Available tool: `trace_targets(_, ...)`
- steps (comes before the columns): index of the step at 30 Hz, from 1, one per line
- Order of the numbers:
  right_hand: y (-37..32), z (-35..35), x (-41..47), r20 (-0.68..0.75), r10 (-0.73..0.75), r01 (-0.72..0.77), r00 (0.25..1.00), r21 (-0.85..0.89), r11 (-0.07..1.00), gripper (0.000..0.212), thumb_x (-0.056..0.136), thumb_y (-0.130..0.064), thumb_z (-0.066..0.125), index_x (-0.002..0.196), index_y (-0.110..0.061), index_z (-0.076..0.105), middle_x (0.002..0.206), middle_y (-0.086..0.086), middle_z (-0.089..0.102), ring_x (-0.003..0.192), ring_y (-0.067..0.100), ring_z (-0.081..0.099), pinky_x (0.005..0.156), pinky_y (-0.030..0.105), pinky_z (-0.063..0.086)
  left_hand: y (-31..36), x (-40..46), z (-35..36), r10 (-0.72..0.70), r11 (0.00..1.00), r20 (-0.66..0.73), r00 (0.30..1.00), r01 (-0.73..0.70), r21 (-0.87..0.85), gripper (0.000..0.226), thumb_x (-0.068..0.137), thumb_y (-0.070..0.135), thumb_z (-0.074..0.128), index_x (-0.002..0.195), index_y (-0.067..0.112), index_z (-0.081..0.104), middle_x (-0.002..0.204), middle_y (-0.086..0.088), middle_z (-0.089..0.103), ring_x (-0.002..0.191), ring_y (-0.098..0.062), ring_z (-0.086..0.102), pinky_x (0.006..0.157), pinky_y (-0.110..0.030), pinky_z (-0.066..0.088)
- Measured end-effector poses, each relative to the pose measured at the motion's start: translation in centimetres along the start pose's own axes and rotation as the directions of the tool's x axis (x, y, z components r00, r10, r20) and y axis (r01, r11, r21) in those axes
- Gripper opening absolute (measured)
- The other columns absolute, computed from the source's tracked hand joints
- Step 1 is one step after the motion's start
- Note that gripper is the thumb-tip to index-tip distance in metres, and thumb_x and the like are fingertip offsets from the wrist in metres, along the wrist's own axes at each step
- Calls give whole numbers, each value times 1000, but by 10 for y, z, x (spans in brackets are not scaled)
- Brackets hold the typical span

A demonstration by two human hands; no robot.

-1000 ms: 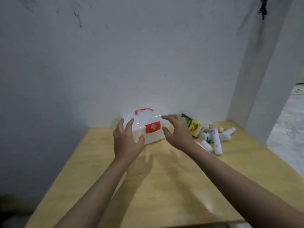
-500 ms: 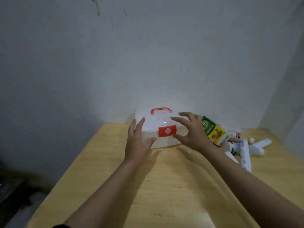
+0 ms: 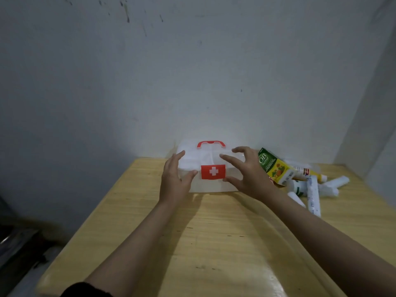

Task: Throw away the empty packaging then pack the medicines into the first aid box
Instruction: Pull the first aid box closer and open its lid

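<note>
- First aid box (image 3: pixel 211 168): translucent white plastic, seen at the far edge of the wooden table (image 3: pixel 225 243), close against the grey wall (image 3: pixel 192 82). The lid is seen closed.
- A red handle (image 3: pixel 211 144) is noted on top of the lid. A red label (image 3: pixel 213 171) bearing a white cross is fixed to the front face; no wording can be read on it.
- Left hand (image 3: pixel 174 181): held at the left front corner of the box, fingers extended upward and thumb spread toward the label. The hand is open and nothing is gripped; whether the palm touches the box cannot be told.
- Right hand (image 3: pixel 248 176): placed at the right side of the box, fingers spread wide and curved over the lid's edge, thumb low near the front face. Nothing is enclosed; actual contact cannot be confirmed.
- Green and yellow carton (image 3: pixel 275 168): lies tilted just right of the box. "OB herbal" is read in white on the green end; a fruit picture and a barcode are seen on the yellow part.
- White tubes and small bottles (image 3: pixel 315 189) are heaped beside and behind the carton; their print is too blurred to be read.
- A dark sleeve (image 3: pixel 85 289) is visible at the left forearm.
</note>
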State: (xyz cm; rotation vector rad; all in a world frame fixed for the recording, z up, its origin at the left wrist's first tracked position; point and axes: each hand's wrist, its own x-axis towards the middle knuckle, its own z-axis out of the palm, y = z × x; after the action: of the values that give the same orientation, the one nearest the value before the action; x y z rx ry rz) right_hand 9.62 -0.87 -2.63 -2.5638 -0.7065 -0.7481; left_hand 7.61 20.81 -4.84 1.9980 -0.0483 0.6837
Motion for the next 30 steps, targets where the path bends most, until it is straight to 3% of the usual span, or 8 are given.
trace_targets(4,2,-3,-7,4,-34,34,999,13,999,57,76,-42,73,128,-26,57,134,16,48,128,36,39,97,46,41,0,-2,-2,3,1000,8,1000,-3,-5,63,82,22,72,137,29,43,145,-4,43,132,-23,42,99,-42,49)
trace_targets(7,1,0,-10,-79,-28,34,996,70,997,41,79,-45,66,113,-23,68,125,16,56,121,34,46,94,39,38,-3,-3,-4,5,1000,24,1000,-5,-18,62,82,26,72,136,32,43,144,-3,42,131,-22,42,97,-45,50)
trace_targets(10,-4,3,-5,-189,129,-87,973,216,972,25,82,-39,66,96,-19,73,112,10,61,111,27,51,87,23,36,-3,-6,-6,-6,1000,47,999,7,-25,65,79,34,73,134,42,41,144,2,39,131,-20,41,94,-48,52)
trace_targets(13,-8,5,2,-226,237,-161,945,307,938,23,81,-37,68,96,-20,70,101,4,61,102,20,51,80,10,31,-2,-9,-7,9,1000,57,998,-10,12,67,78,38,73,136,44,38,146,2,38,132,-19,40,96,-48,50)
trace_targets(16,-13,5,4,-246,268,-178,931,336,925,30,81,-37,69,105,-20,67,109,6,59,106,20,49,86,22,41,1,-9,-7,21,999,65,998,-24,44,68,80,38,71,137,41,36,147,-1,37,133,-21,39,98,-47,50)
trace_targets(21,-12,13,-4,-180,403,-300,897,419,857,36,82,-45,64,115,-32,63,143,8,40,134,22,33,101,39,34,3,-11,-4,1,999,75,997,-4,45,65,81,37,71,136,41,35,148,-2,35,134,-21,37,101,-38,45)
trace_targets(25,-14,15,-5,-162,440,-318,883,484,816,32,83,-39,64,115,-30,64,146,7,36,137,21,30,101,31,30,6,-12,0,-46,999,105,993,48,-16,72,83,34,70,138,44,25,149,-1,35,134,-21,37,100,-36,43)
trace_targets(30,-17,10,-2,-173,468,-347,867,465,815,30,82,-38,67,111,-28,67,139,10,42,132,23,36,98,31,33,8,-14,2,-101,990,88,991,109,-84,94,81,29,72,148,36,5,148,-3,36,131,-22,42,95,-32,44)
